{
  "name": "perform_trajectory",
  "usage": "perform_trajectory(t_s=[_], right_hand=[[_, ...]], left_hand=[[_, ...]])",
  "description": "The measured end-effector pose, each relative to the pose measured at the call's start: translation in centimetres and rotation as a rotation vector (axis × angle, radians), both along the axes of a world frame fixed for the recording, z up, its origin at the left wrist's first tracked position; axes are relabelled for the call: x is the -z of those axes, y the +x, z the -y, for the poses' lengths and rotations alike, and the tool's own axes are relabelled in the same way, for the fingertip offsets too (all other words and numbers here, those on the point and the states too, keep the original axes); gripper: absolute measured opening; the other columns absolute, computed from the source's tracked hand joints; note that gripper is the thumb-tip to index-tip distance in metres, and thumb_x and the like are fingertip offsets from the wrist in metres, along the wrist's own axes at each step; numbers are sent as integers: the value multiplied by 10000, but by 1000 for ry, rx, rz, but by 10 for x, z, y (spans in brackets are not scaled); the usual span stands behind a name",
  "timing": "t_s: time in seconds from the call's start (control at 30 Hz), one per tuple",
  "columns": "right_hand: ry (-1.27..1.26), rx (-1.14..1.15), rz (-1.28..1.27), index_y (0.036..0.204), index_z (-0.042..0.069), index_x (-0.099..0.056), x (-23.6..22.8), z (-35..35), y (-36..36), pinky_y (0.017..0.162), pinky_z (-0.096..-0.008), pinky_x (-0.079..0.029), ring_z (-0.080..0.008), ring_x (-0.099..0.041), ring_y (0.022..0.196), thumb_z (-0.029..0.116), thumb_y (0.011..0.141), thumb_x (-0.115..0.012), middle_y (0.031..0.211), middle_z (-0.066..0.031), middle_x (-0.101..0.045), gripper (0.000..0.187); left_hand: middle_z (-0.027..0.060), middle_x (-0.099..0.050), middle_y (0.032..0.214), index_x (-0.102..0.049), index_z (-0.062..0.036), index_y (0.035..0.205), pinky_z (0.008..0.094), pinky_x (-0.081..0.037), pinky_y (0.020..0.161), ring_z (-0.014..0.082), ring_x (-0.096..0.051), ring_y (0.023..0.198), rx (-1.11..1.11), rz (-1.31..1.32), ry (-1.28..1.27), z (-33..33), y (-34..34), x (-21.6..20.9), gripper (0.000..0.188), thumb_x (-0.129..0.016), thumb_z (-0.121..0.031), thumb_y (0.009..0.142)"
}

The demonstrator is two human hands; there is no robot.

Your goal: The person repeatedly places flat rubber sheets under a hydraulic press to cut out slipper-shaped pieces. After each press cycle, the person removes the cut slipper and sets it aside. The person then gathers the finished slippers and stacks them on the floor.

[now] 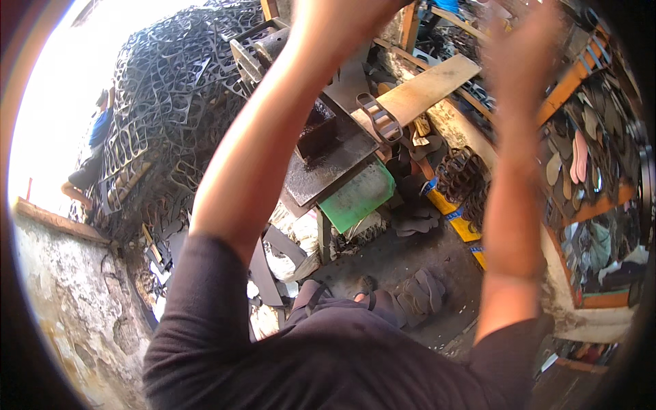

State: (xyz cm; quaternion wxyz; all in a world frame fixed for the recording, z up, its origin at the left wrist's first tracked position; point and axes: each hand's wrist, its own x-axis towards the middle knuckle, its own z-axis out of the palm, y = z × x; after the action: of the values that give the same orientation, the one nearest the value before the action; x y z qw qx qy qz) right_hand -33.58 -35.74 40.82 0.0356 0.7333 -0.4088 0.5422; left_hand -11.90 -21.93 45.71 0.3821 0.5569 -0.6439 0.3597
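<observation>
Both my arms are raised toward the top edge. My left hand (348,12) is mostly cut off there, so its fingers and anything in them are hidden. My right hand (525,48), at the upper right, is smeared by motion. Below and between them, a dark metal plate (335,154) lies on a workbench, with a green sheet (359,198) under its near edge. A pale wooden plank (427,89) slopes up to the right behind it. On the plank's lower end rests a sole-shaped frame with crossbars (378,117).
A large heap of dark cut-out sheet scrap (184,82) rises at the left. Dark loops (461,174) hang over a yellow and blue strip at the right. Shelves hold many soles (577,157). More dark soles (420,292) lie on the floor by my feet. A weathered wall (68,287) stands left.
</observation>
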Motion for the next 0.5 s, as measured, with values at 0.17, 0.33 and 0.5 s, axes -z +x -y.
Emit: perform_trajectory(t_s=[0.17,0.33,0.5], right_hand=[[-326,339,-191,1339,57,-605,-92,19,-74,959,-485,-516,-384,-678,1092,441,858,-749,1228,-228,-681,632],[57,648,-323,1393,91,-595,97,22,-153,991,-505,-495,-378,-659,1148,536,863,-714,1305,-230,-650,702],[557,624,-233,1447,126,-585,386,-94,-82,1023,-525,-474,-371,-640,1204,632,868,-680,1382,-232,-619,774]], left_hand=[[71,-662,920,-680,-26,1073,359,-530,805,194,-659,906,252,-98,-11,29,-102,-44,264,-599,-267,1001],[51,-643,862,-683,-81,976,379,-513,773,219,-647,878,290,100,9,25,-168,33,241,-614,-311,952],[-2,-660,909,-755,-168,909,393,-428,906,206,-619,1001,560,314,125,59,-176,299,216,-621,-337,889]])
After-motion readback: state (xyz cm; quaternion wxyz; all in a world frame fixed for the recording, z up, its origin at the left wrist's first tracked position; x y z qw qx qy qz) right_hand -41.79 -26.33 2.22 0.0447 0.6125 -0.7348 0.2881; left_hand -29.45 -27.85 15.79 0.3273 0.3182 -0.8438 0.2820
